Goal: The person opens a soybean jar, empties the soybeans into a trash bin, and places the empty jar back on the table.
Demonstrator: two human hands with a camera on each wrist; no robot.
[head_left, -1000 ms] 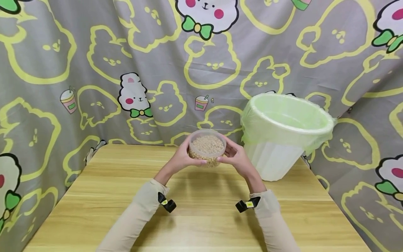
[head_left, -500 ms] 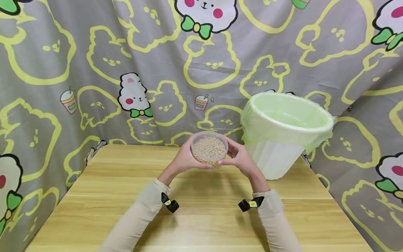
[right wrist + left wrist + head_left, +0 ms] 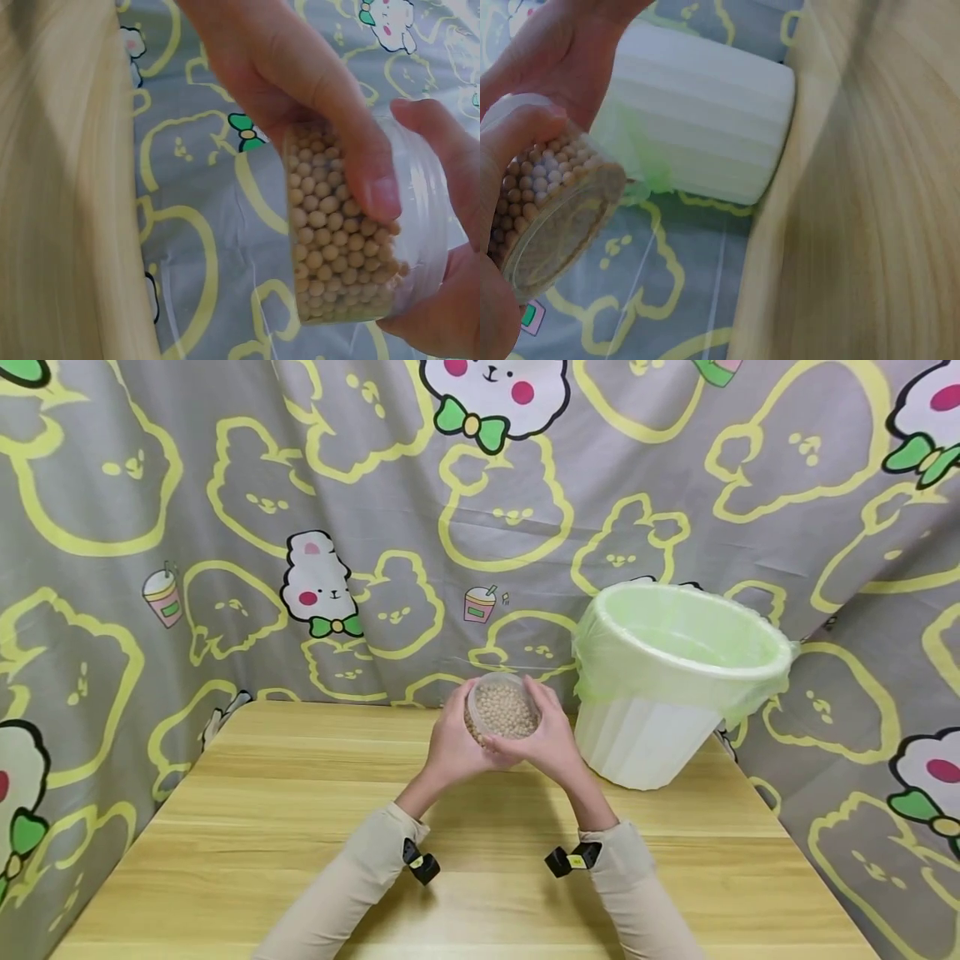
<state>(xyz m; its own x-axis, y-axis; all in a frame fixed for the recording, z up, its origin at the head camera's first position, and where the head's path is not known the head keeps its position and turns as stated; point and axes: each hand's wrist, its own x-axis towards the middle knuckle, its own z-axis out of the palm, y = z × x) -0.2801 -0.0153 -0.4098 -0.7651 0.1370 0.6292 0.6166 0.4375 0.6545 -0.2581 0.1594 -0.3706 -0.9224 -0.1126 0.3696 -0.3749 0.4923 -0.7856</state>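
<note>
A round clear plastic tub point(image 3: 504, 708) of small beige balls is held above the table between both hands, tilted sideways. My left hand point(image 3: 452, 745) grips its left side and underside in the head view. The right hand point(image 3: 553, 737) grips its right side, with the thumb across the near side. In the left wrist view the tub's clear bottom point(image 3: 566, 232) shows, turned toward the camera. Seen from the right wrist, beige balls point(image 3: 337, 232) are packed toward the base, and the left thumb point(image 3: 379, 187) presses on the wall.
A tall white bin point(image 3: 648, 739) with a pale green liner bag point(image 3: 682, 685) folded over its rim stands at the back right of the wooden table point(image 3: 315, 843). A grey patterned curtain point(image 3: 405, 502) hangs behind and at both sides.
The tub has moved slightly right and turned into a steeper tilt. Both hands have drawn closer together around it, and the right thumb has moved left across its near side.
</note>
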